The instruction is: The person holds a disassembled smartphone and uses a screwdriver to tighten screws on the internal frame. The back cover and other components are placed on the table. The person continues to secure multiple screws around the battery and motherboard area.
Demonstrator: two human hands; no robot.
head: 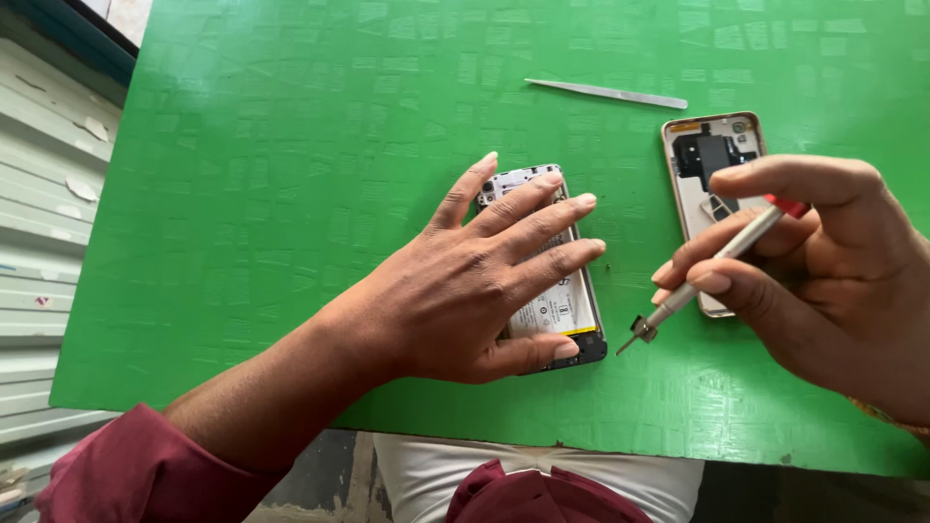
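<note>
My left hand (480,281) lies flat with spread fingers on an opened phone (567,310), whose battery and inner parts face up on the green table (271,194). My right hand (809,271) holds a small silver screwdriver (697,281) with a red cap, its tip hanging just right of the phone's lower corner. Partly behind that hand lies the phone's removed back cover (697,160), inside up.
Metal tweezers (605,93) lie near the far side of the table. The table's near edge runs just above my lap, and its left edge borders pale corrugated sheeting (48,213).
</note>
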